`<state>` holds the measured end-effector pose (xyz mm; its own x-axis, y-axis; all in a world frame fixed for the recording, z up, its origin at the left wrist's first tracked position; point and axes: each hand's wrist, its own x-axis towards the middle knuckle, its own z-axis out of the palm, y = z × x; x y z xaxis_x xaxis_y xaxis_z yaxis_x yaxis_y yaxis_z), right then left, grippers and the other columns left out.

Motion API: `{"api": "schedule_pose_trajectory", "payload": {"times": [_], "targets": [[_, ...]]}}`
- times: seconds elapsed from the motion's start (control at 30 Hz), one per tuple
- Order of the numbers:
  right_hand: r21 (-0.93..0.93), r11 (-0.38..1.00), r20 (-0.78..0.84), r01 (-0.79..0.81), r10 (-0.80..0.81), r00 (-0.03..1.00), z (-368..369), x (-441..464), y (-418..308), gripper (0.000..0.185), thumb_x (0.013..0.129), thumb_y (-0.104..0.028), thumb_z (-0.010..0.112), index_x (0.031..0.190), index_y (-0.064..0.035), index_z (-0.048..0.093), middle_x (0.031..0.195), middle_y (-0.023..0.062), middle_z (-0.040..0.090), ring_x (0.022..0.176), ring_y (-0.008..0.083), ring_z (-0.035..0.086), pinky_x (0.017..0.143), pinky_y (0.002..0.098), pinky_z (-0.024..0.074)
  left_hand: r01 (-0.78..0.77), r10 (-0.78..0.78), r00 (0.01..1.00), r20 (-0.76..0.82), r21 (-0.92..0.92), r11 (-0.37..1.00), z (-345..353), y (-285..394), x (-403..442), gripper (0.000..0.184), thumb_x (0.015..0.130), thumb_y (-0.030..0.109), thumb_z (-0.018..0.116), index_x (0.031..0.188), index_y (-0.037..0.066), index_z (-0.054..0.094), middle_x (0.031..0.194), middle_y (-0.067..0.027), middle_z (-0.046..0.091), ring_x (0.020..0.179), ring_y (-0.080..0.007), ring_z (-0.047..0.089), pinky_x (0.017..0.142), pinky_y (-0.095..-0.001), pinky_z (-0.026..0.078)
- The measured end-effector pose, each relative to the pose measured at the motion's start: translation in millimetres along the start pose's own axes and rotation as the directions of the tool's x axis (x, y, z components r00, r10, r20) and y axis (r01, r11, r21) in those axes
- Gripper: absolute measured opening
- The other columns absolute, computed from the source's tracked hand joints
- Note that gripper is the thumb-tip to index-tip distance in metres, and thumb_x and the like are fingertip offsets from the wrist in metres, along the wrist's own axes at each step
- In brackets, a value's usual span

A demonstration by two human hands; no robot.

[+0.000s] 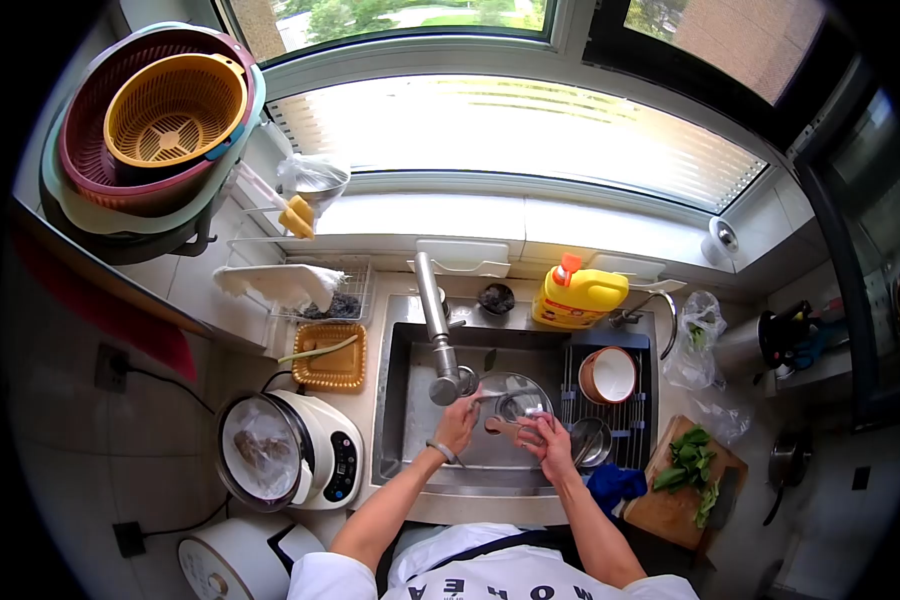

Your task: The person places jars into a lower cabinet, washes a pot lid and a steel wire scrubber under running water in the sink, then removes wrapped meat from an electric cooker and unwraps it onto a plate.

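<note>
Stainless-steel sink: set into the pale table, below the window.
Clear round glass dish: inside the sink, near its middle, between the two hands; bowl or lid, cannot tell.
Left hand: over the sink, fingers curled together at the dish's left side, just below the faucet head; whether clamped on it, cannot tell.
Right hand: over the sink, fingers bent at the dish's near-right side; its grip cannot be told either.
Metal faucet: rising behind the sink, reaching over its left half.
Drying rack: across the sink's right end, under an orange-brown bowl with white inside.
Yellow detergent jug: behind the sink, red cap upward.
Wooden cutting board: right of the sink, bearing green leaves.
Amber ribbed tray: left of the sink, a long green stalk across it.
</note>
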<state>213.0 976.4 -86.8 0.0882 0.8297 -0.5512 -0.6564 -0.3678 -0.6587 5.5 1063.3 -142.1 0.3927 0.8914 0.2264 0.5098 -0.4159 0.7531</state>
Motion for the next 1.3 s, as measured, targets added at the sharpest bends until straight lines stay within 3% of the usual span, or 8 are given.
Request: {"api": "schedule_pose_trajectory", "payload": {"times": [0.1, 0.23, 0.37, 0.53, 0.83, 1.03, 1.07, 1.3], "targets": [[-0.167, 0.986, 0.040, 0.002, 0.005, 0.999, 13.0, 3.1, -1.8, 0.034, 0.094, -0.023, 0.052, 0.122, -0.0040, 0.047, 0.111, 0.0141, 0.061, 0.090, 0.0218, 0.064, 0.078, 0.0342, 0.0551, 0.080, -0.151, 0.976, -0.159, -0.384, 0.920, -20.6, -4.4, 43.7, 0.037, 0.092, 0.013, 0.046, 0.129, 0.008, 0.045, 0.094, -0.0151, 0.060, 0.084, -0.0318, 0.059, 0.076, -0.0388, 0.046], [-0.215, 0.977, 0.059, 0.014, -0.002, 0.998, 28.3, 16.8, 9.7, 0.034, 0.093, -0.015, 0.054, 0.124, -0.0042, 0.048, 0.113, 0.0122, 0.061, 0.088, 0.0174, 0.063, 0.077, 0.0328, 0.0546, -0.076, 0.030, 0.982, -0.187, -0.242, 0.967, -37.6, -26.8, 93.1, 0.025, 0.093, 0.017, 0.049, 0.114, 0.004, 0.050, 0.090, -0.0166, 0.057, 0.079, -0.0294, 0.058, 0.075, -0.0370, 0.046], [-0.205, 0.979, 0.100, 0.015, 0.006, 0.995, 34.8, 31.9, 18.9, 0.036, 0.091, -0.012, 0.055, 0.126, -0.0059, 0.047, 0.115, 0.0112, 0.060, 0.092, 0.0181, 0.063, 0.080, 0.0330, 0.0536, 0.171, -0.139, 0.979, 0.146, -0.232, 0.958, -33.4, -47.0, 84.4, 0.014, 0.088, 0.009, 0.053, 0.100, 0.004, 0.051, 0.139, -0.0166, 0.034, 0.131, -0.0342, 0.034, 0.106, -0.0399, 0.029], [-0.224, 0.975, 0.102, -0.001, 0.024, 0.994, 43.5, 48.9, 36.8, 0.036, 0.090, -0.011, 0.056, 0.125, -0.0065, 0.048, 0.114, 0.0114, 0.061, 0.096, 0.0195, 0.063, 0.081, 0.0349, 0.0534, 0.291, -0.189, 0.945, 0.268, -0.424, 0.858, -58.0, 26.9, 51.4, 0.026, 0.092, 0.015, 0.047, 0.113, 0.002, 0.051, 0.142, -0.0229, 0.031, 0.131, -0.0388, 0.032, 0.107, -0.0436, 0.027], [-0.403, 0.865, 0.204, 0.299, -0.234, 0.951, 66.5, 40.2, 47.8, 0.029, 0.090, -0.003, 0.050, 0.119, 0.0016, 0.051, 0.107, 0.0051, 0.060, 0.097, 0.0113, 0.057, 0.082, 0.0265, 0.0493, 0.303, -0.308, 0.951, -0.034, -0.099, 0.948, 3.8, 59.2, 52.0, 0.065, 0.097, 0.032, 0.036, 0.144, -0.003, 0.009, 0.146, -0.0319, 0.014, 0.136, -0.0459, 0.016, 0.111, -0.0461, 0.016], [-0.107, 0.985, 0.200, 0.132, -0.109, 0.974, 68.9, 17.0, 21.9, 0.045, 0.090, -0.002, 0.050, 0.133, -0.0032, 0.038, 0.125, 0.0184, 0.053, 0.108, 0.0284, 0.059, 0.090, 0.0391, 0.0517, 0.052, 0.014, 0.987, -0.158, 0.402, 0.914, 52.7, -113.2, 41.5, 0.083, 0.086, 0.042, 0.052, 0.146, 0.006, 0.009, 0.148, -0.0261, 0.017, 0.138, -0.0415, 0.011, 0.111, -0.0463, 0.017], [-0.039, 0.993, 0.132, 0.110, -0.104, 0.986, 71.2, 13.7, 14.5, 0.042, 0.091, -0.003, 0.050, 0.132, -0.0035, 0.040, 0.125, 0.0185, 0.053, 0.106, 0.0277, 0.059, 0.088, 0.0394, 0.0525, 0.227, -0.237, 0.971, -0.033, -0.187, 0.956, 52.6, -113.1, 40.7, 0.081, 0.084, 0.043, 0.053, 0.146, 0.007, 0.013, 0.147, -0.0266, 0.018, 0.139, -0.0413, 0.011, 0.112, -0.0465, 0.016], [0.167, 0.981, -0.015, 0.099, -0.098, 0.995, 51.1, 28.4, 21.0, 0.038, 0.098, -0.016, 0.042, 0.134, -0.0070, 0.035, 0.120, 0.0190, 0.056, 0.098, 0.0242, 0.062, 0.086, 0.0439, 0.0534, 0.522, -0.401, 0.828, 0.393, -0.277, 0.807, 16.4, -30.3, -5.3, 0.055, 0.093, 0.034, 0.035, 0.140, 0.006, 0.032, 0.146, -0.0231, 0.025, 0.138, -0.0378, 0.017, 0.113, -0.0406, 0.015]]}}
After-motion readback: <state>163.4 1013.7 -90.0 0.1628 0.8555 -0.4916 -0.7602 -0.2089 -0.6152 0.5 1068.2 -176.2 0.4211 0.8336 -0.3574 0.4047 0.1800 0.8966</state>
